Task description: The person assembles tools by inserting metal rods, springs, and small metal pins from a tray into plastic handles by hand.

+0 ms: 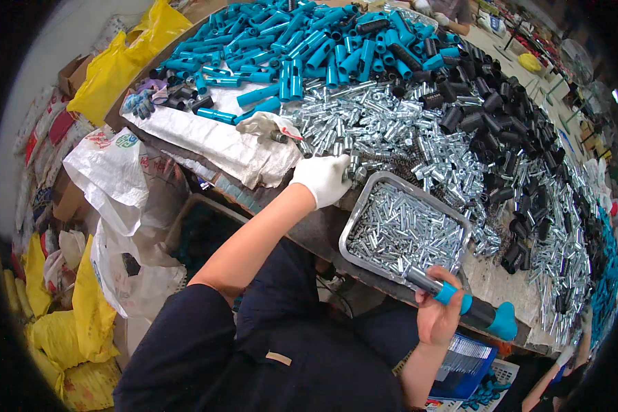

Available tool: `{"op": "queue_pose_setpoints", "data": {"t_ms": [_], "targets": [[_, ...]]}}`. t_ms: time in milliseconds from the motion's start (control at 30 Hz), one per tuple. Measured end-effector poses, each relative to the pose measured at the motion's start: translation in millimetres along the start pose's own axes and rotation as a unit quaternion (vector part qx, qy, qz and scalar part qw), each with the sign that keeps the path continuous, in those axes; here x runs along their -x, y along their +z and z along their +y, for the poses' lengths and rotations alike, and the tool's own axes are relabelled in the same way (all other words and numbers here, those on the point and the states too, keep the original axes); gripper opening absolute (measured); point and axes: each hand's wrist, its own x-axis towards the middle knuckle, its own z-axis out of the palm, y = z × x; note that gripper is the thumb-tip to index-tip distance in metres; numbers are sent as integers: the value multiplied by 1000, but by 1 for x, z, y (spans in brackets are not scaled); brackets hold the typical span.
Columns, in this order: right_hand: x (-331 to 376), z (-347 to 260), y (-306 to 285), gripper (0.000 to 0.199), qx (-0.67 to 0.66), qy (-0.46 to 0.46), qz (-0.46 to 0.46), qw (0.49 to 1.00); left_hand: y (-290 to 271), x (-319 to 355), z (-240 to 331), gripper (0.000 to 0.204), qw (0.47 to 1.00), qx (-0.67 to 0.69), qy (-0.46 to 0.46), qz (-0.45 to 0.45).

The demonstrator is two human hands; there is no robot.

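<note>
My left hand (323, 180), in a white glove, reaches to the near edge of a heap of shiny metal sleeves (384, 117). Its fingers are curled closed among the small metal parts there, and what they grip is hidden. Bare and wrapped round a teal-and-black tube with a silver metal end (485, 314), my right hand (438, 312) is at the tray's near right corner. The silver end points up and left over a grey metal tray (353, 226) full of small metal pins (405, 230). Dark coil springs (398, 163) lie just past my left hand.
Teal tubes (302, 41) are heaped at the back, black sleeves (487, 117) at the right. White woven cloth (206, 141) covers the table's left part. Yellow sacks (117, 75) stand left. A crate (491, 381) sits below the right edge; another person's arm (546, 381) shows lower right.
</note>
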Motion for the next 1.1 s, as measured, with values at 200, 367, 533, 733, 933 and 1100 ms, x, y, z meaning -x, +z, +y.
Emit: {"op": "queue_pose_setpoints", "data": {"t_ms": [200,367,533,733,933,1100], "targets": [[-4,9,19,64,4,30,-37,999,17,8,7,32,996,-17,-69,58],[-3,10,11,46,1,-10,1,1000,-7,22,22,30,995,53,-22,79],[-3,14,5,39,20,-23,60,998,-18,69,68,27,911,330,240,-51],[-1,13,0,38,-48,-22,78,996,-19,75,93,28,898,345,231,-146],[3,0,2,38,17,-20,70,997,-25,71,95,34,822,419,57,-380],[6,-2,11,37,-97,13,129,987,-25,69,103,27,877,303,371,-35]]}}
